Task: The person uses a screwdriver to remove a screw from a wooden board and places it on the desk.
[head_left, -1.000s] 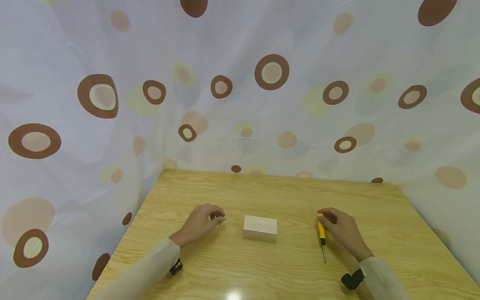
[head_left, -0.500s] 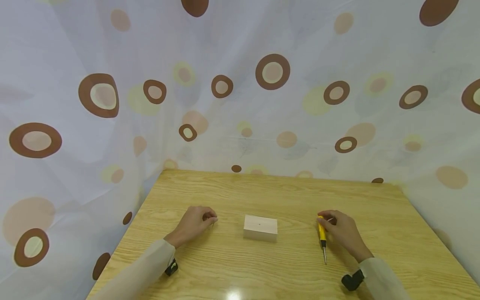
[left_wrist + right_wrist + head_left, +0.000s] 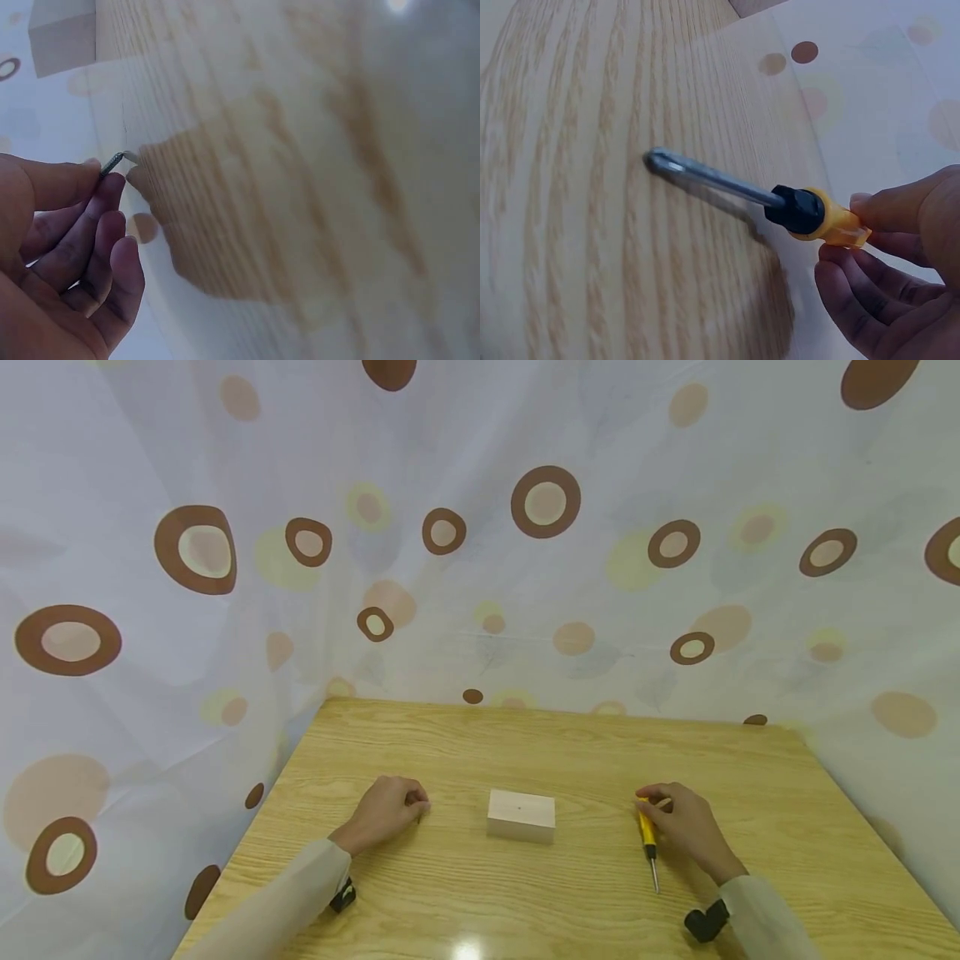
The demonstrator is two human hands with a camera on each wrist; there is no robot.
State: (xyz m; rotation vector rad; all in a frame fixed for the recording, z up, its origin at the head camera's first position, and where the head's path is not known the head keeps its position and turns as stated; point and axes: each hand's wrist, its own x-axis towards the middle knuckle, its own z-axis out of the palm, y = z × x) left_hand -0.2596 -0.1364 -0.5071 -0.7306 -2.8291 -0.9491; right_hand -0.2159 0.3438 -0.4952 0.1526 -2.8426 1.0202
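Note:
My left hand (image 3: 384, 814) pinches a small metal screw (image 3: 112, 163) between thumb and index finger. The screw's free end points down at the table, either touching it or just above it; I cannot tell which. Its other end is hidden in the fingertips. On the right, my right hand (image 3: 686, 822) holds a screwdriver (image 3: 648, 839) by the end of its yellow handle, thumb against fingers. The shaft slants down towards me, and a cross-shaped tip shows in the right wrist view. A pale wooden block (image 3: 521, 817) with a small hole on top lies between the hands, touched by neither.
The wood-grain table (image 3: 480, 743) reflects a bright light near its front edge. A spotted curtain (image 3: 480, 568) closes off the back and both sides. Each wrist bears a small black camera mount, such as the right one (image 3: 706, 922).
My left hand has drawn a little to the left with the screw, away from the block. The screwdriver's handle end and tip have shifted slightly towards me. The block has stayed put.

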